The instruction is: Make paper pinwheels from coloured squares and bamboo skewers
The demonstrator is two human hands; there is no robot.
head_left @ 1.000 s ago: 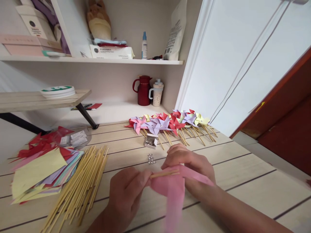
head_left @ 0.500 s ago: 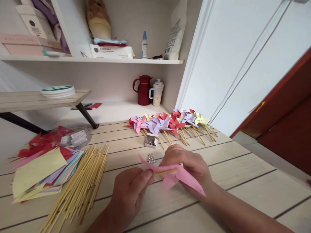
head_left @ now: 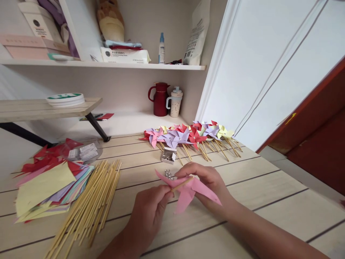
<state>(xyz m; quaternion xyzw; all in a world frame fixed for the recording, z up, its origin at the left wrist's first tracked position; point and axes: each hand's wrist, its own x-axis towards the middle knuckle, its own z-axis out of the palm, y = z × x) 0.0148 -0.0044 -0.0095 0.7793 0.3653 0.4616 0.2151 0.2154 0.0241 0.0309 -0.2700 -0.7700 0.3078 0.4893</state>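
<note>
Lifted since — one pink pinwheel [head_left: 188,190], two hands [head_left: 178,199].

1. I am holding a plain pink paper pinwheel [head_left: 188,190] on a pale tan stick [head_left: 182,183].
2. Red, pink, lilac and yellow finished pinwheels [head_left: 188,135] are lying ahead.
3. Yellow, lilac, pink and red paper sheets [head_left: 48,183] are lying beside tan bamboo sticks [head_left: 88,208].
4. Silver pins [head_left: 167,174] are glinting on the pale wood-grain table [head_left: 269,194].
5. A dark red jug [head_left: 160,100] is standing beside a speckled cream cup [head_left: 175,103].

Your left hand [head_left: 149,216] pinches a thin wooden stick [head_left: 182,184] against a folded pink paper pinwheel [head_left: 188,189], which your right hand [head_left: 208,183] grips above the pale wooden table [head_left: 269,190].
</note>
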